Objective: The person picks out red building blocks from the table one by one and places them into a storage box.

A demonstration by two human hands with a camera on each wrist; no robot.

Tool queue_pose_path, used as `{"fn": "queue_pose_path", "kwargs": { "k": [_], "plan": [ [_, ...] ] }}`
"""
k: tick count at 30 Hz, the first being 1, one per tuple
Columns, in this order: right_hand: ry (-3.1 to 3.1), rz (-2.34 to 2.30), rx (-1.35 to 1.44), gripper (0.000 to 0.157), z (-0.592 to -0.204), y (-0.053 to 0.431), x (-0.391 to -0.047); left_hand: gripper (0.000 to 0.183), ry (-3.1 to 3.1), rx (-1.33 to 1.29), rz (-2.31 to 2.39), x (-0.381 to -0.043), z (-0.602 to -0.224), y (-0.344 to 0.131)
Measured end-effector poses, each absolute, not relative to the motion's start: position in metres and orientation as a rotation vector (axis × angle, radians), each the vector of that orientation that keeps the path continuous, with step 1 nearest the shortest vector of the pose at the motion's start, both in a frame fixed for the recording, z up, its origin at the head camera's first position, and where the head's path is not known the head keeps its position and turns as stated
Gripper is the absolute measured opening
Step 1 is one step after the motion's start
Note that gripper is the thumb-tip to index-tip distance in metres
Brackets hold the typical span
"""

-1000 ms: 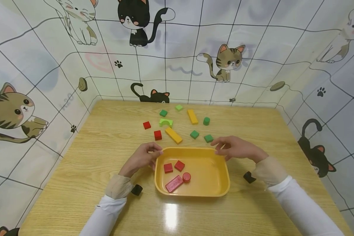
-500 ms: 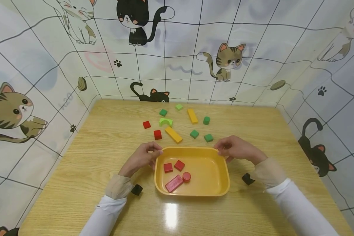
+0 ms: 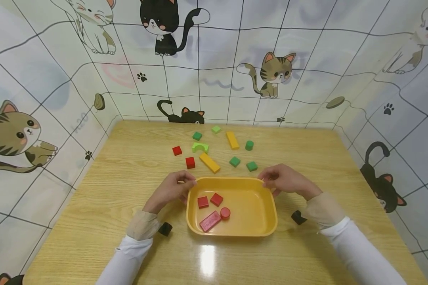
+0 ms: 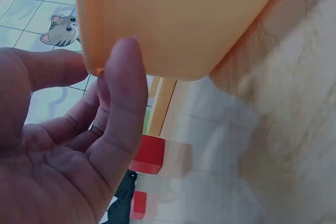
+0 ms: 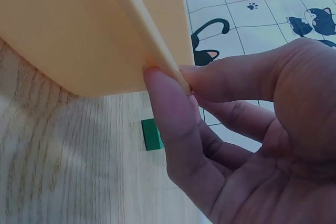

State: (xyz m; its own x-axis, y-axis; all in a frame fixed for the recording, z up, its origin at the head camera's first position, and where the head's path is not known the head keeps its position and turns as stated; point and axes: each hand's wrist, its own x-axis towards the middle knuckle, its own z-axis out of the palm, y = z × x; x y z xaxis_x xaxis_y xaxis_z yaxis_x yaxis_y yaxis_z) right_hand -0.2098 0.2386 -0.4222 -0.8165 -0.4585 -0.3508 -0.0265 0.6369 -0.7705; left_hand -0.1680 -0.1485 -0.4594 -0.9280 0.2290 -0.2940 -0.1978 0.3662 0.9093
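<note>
A yellow plastic tray (image 3: 253, 206) with rounded corners rests on the wooden table in front of the person. Inside, toward its left half, lie several red blocks, among them a long block (image 3: 210, 221) and a round one (image 3: 225, 213). The left hand (image 3: 172, 189) pinches the rim at the far left corner. At the far right corner the right hand (image 3: 285, 181) pinches the rim the same way. In the left wrist view the tray's outer wall (image 4: 173, 19) shows between thumb and finger; the right wrist view shows the rim (image 5: 157, 40) gripped between thumb and forefinger.
Beyond the tray lie loose blocks: two red ones, a near one (image 3: 190, 162) among them, a lime arch (image 3: 200, 147), two long yellow blocks (image 3: 209, 162), a green cylinder (image 3: 249, 145) and several green blocks (image 3: 251, 166). A cat-print cloth (image 3: 217, 79) stands around the table.
The right hand's fingers have closed in on the tray's far right corner and now pinch its rim. The left hand, the tray and the blocks stay about where they were.
</note>
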Motion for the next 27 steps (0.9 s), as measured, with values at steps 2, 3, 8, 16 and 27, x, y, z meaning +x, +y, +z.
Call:
{"fn": "queue_pose_path", "kwargs": {
  "k": [2, 3, 8, 16, 27],
  "plan": [
    [2.336, -1.086, -0.369, 0.024, -0.422, 0.238, -0.209, 0.023, 2.282, 0.04, 1.567, -0.169, -0.457, -0.149],
    [2.338, -1.086, -0.364, 0.024, -0.422, 0.238, -0.209, 0.026, 2.295, 0.048, 1.564, -0.169, -0.455, -0.15],
    [2.347, -1.082, -0.358, 0.024, -0.423, 0.237, -0.208, 0.04, 2.412, 0.069, 1.536, -0.176, -0.442, -0.156],
    [2.361, -1.087, -0.368, 0.023, -0.423, 0.238, -0.207, 0.058, 2.61, 0.121, 1.406, -0.191, -0.421, -0.166],
    [2.361, -1.104, -0.374, 0.025, -0.423, 0.24, -0.206, 0.079, 2.838, 0.325, 1.279, -0.225, -0.415, -0.184]
  ]
}}
